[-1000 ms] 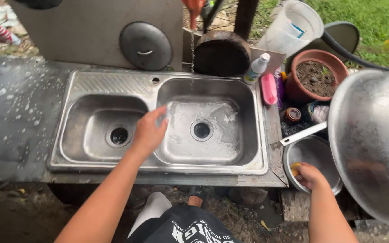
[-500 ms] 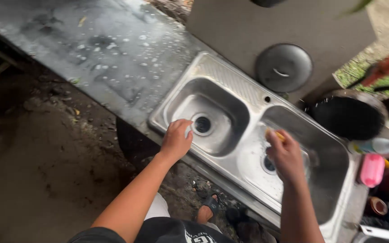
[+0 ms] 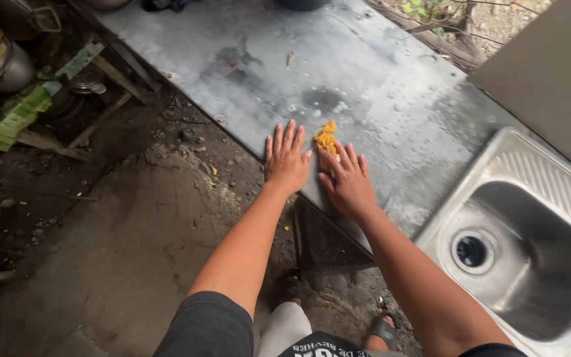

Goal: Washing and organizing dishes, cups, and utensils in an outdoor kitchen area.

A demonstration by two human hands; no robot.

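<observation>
The worktop (image 3: 391,86), a wet grey slab flecked with droplets, runs diagonally across the view, its far end cut off by the top edge. At its right end sits a steel sink (image 3: 530,258), 1 basin and its drain showing, the rest cut off at the right and bottom edges. Behind the sink a flat brown board (image 3: 556,73) is only partly in view. Below the worktop lies bare ground (image 3: 100,251), with a pot (image 3: 8,66) and green scraps (image 3: 14,119) at the upper left, too cluttered to make out well. Both hands lie at the worktop's near edge, side by side. The left hand (image 3: 285,162) is flat, fingers spread, palm down, holding nothing. The right hand (image 3: 346,182) is also flat with fingers spread, its fingertips touching a small yellow sponge (image 3: 326,137), which lies on the worktop just beyond the 2 hands; how much of the sponge is under the fingers cannot be told. Feet in sandals are half hidden beneath the arms.
</observation>
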